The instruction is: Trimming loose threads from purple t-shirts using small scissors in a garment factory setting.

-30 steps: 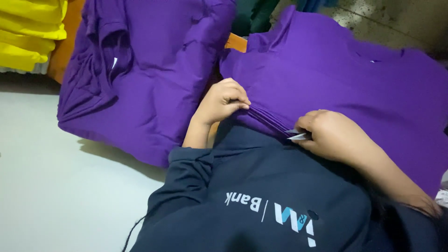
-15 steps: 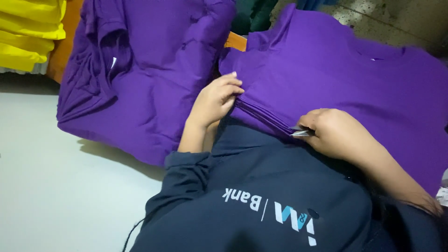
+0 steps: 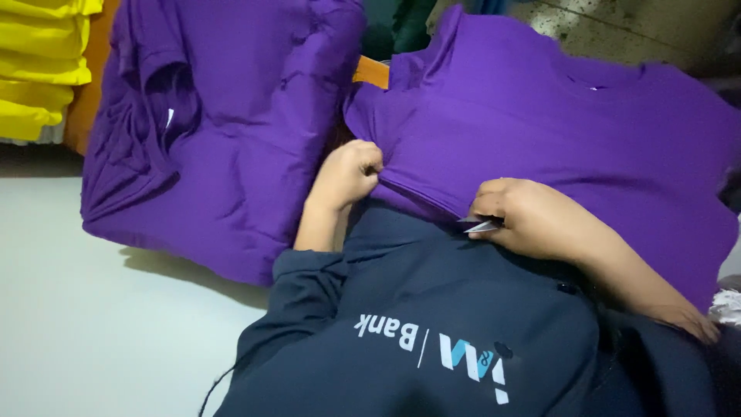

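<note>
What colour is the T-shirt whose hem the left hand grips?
Purple T-shirt, gripped at the hem by the left hand; seen in the head view.

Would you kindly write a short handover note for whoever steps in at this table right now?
Left hand: closed in a fist, pinching the lower edge of the flat purple shirt stack.
Right hand: resting on the same edge, fingers holding a small pale tag or card; I cannot tell what it is.
Navy garment with a printed logo lies near the camera, its top tucked under the stack's edge.
Done: a second, rumpled purple pile sits to the left; folded yellow garments are at far left.
Left: the stack's edge is not yet let go.
</note>
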